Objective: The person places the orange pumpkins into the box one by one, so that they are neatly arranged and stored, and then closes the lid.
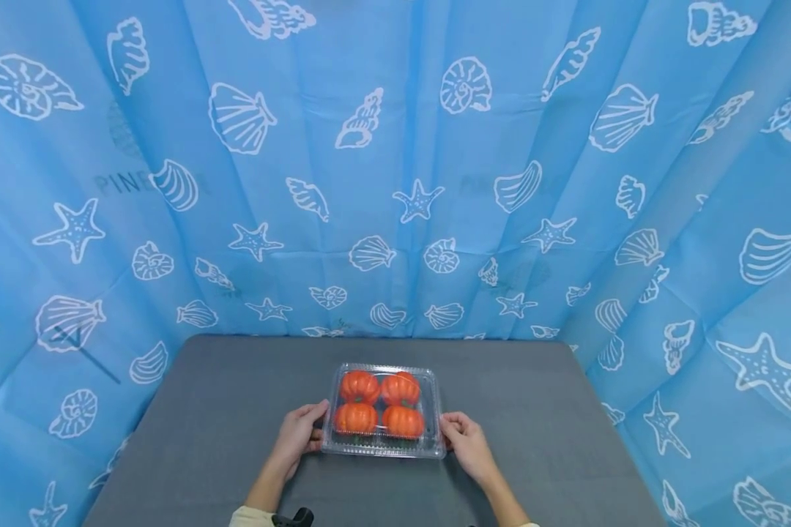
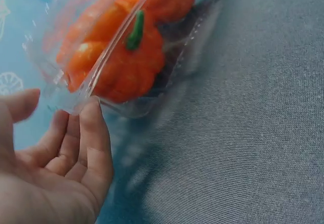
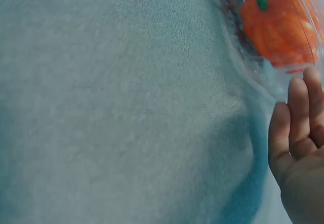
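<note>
A clear plastic clamshell box point(image 1: 382, 448) with its lid down rests on the grey table, with several small orange pumpkins point(image 1: 402, 422) inside. Green stems show through the plastic. At the box's left side is my left hand point(image 1: 296, 435). Its fingertips point(image 2: 91, 110) touch the box's corner, and the thumb stands apart from them. My right hand point(image 1: 468, 443) is at the opposite side, near the front right corner. In the right wrist view its fingers point(image 3: 298, 105) lie fairly straight against the box edge; the thumb is out of that view.
Grey cloth covers the table point(image 1: 237, 380) around the box. Behind and on both sides hangs a blue curtain point(image 1: 395, 176) printed with white shells and starfish. A black band point(image 1: 293, 518) is on the left wrist.
</note>
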Demonstrator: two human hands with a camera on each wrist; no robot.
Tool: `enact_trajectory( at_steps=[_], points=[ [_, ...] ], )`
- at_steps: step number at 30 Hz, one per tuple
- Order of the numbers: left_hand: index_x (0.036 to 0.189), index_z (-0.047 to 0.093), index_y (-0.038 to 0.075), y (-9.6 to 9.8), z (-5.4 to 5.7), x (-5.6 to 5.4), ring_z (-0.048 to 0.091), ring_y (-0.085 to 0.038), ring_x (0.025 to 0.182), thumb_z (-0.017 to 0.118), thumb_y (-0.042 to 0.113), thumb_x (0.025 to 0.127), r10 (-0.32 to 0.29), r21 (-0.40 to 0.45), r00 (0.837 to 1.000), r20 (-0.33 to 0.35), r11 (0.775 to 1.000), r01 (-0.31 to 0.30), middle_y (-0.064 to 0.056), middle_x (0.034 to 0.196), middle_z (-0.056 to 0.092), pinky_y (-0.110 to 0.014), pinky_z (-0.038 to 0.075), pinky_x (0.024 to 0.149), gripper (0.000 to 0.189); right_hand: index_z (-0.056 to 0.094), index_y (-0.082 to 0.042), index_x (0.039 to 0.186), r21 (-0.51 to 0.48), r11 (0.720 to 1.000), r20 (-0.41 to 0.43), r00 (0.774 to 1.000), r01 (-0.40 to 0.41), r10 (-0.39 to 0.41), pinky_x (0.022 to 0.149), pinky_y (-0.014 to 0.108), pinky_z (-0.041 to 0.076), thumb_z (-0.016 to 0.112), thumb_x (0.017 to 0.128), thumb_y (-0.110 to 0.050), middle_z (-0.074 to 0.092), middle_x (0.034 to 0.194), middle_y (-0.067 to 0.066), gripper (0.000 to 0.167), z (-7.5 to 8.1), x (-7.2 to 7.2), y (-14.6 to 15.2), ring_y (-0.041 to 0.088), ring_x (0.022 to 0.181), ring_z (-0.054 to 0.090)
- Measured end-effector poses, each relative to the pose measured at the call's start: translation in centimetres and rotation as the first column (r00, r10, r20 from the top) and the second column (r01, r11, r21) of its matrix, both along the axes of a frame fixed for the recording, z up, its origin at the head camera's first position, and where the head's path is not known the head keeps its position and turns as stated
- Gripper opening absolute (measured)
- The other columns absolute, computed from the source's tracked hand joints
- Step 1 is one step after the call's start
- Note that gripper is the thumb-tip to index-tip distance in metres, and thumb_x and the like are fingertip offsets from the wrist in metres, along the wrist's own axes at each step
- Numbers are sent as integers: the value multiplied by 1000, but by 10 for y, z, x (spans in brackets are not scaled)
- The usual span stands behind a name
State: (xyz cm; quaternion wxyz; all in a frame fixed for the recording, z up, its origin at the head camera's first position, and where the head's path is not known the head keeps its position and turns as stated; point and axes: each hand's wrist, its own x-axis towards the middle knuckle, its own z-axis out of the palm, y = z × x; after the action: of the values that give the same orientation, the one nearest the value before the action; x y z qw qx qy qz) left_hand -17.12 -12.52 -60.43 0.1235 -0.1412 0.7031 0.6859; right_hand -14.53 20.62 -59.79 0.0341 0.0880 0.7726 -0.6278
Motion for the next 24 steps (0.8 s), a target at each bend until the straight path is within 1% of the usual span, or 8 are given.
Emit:
enact_trajectory(
  at_steps=[3, 7, 10, 12, 15, 17, 21, 24],
  points=[
    [131, 64, 1, 2, 4, 1, 61, -12, 72, 65, 38, 99, -1, 25, 1000, -12, 1000, 2, -5, 101, 66, -28, 57, 61, 48, 64, 10, 111, -7, 999, -19, 999, 38, -39, 61, 21, 51, 60, 103, -13, 65, 79, 4, 25, 0, -5, -3, 6, 67, 57],
    [140, 58, 0, 4, 7, 3, 64, -13, 79, 63, 25, 100, -6, 45, 999, -49, 999, 8, -15, 122, 67, -31, 60, 66, 47, 62, 16, 113, -47, 996, -24, 997, 72, -73, 61, 20, 51, 58, 103, -9, 67, 80, 7, 27, 0, -15, -7, 5, 66, 59],
    [145, 51, -3, 4, 7, 4, 65, -15, 83, 58, 11, 98, -19, 58, 997, -80, 998, 23, -24, 140, 58, -32, 62, 69, 50, 61, 17, 115, -68, 991, -28, 993, 113, -115, 60, 19, 50, 57, 103, -10, 67, 78, 3, 30, -4, -21, -13, 3, 64, 59],
    [147, 49, -3, 5, 7, 5, 67, -15, 84, 57, 5, 93, -20, 65, 996, -88, 998, 26, -27, 146, 53, -33, 63, 70, 56, 63, 15, 114, -60, 986, -35, 987, 153, -155, 59, 18, 48, 58, 104, -14, 65, 76, -1, 31, -7, -23, -18, 2, 63, 56],
    [149, 47, -2, 6, 4, 5, 68, -15, 82, 58, 0, 86, -11, 86, 997, -78, 996, 18, -28, 147, 50, -34, 63, 70, 64, 64, 10, 114, -42, 977, -46, 976, 211, -212, 55, 19, 47, 59, 104, -21, 61, 75, -5, 33, -11, -25, -23, 2, 61, 53],
    [149, 45, -1, 8, 3, 5, 68, -16, 81, 59, -2, 85, 7, 110, 998, -64, 994, 0, -27, 146, 50, -34, 64, 71, 66, 62, 7, 116, -64, 972, -39, 972, 227, -230, 53, 22, 48, 59, 104, -27, 58, 76, -4, 36, -14, -23, -26, 4, 60, 51],
    [146, 43, -2, 10, -1, 6, 69, -17, 80, 56, -1, 88, 34, 143, 999, -34, 989, -29, -25, 136, 53, -35, 64, 72, 60, 55, 1, 117, -182, 964, 0, 981, 192, -195, 45, 24, 48, 54, 106, -33, 53, 75, -2, 36, -19, -16, -26, 8, 55, 50],
    [139, 44, -3, 10, -4, 7, 70, -18, 79, 56, 3, 91, 47, 154, 998, -31, 987, -42, -18, 121, 58, -35, 63, 72, 50, 51, -2, 104, -284, 946, 16, 987, 156, -159, 39, 22, 41, 47, 108, -30, 49, 68, -1, 28, -24, -10, -25, 9, 48, 47]
  ],
)
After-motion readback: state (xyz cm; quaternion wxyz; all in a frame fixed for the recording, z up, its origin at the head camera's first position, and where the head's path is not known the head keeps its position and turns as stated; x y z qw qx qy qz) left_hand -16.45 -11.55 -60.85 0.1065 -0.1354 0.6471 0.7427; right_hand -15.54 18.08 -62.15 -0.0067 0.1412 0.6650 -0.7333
